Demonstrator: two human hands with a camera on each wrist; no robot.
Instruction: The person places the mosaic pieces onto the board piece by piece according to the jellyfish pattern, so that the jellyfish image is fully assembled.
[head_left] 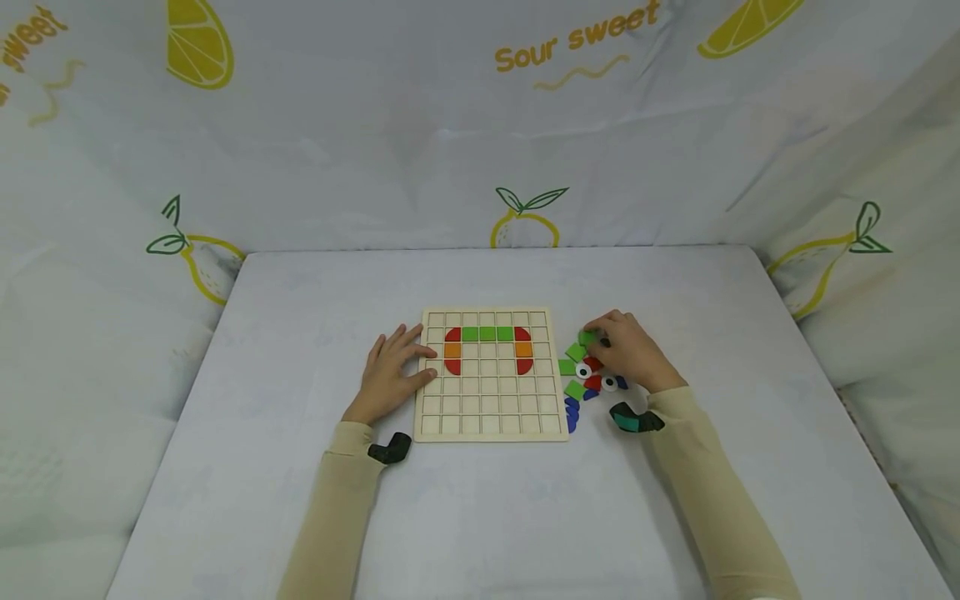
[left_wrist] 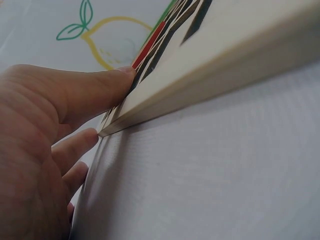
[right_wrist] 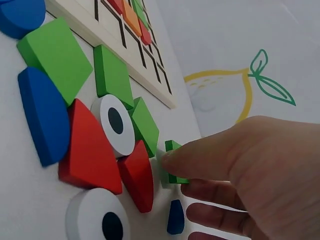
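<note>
A pale wooden grid board (head_left: 491,406) lies flat, bearing a row of green squares (head_left: 487,333), red rounded pieces (head_left: 452,367) at the corners and ends, and an orange square (head_left: 452,350) on each side. At its left edge my left hand (head_left: 392,375) rests with fingers spread; the thumb (left_wrist: 107,90) lies on the board's top face. To the right of the board, my right hand (head_left: 633,350) pinches a green square tile (right_wrist: 172,146) between thumb and fingers, low at the far end of the loose pieces. Its fingers partly cover that tile.
Beside the board's right edge lie loose pieces: several green squares (right_wrist: 55,60), red pieces (right_wrist: 87,150), blue rounded pieces (right_wrist: 44,117) and two white discs with black centres (right_wrist: 114,125). A white cloth printed with lemons (head_left: 525,225) hangs behind the white table (head_left: 337,292).
</note>
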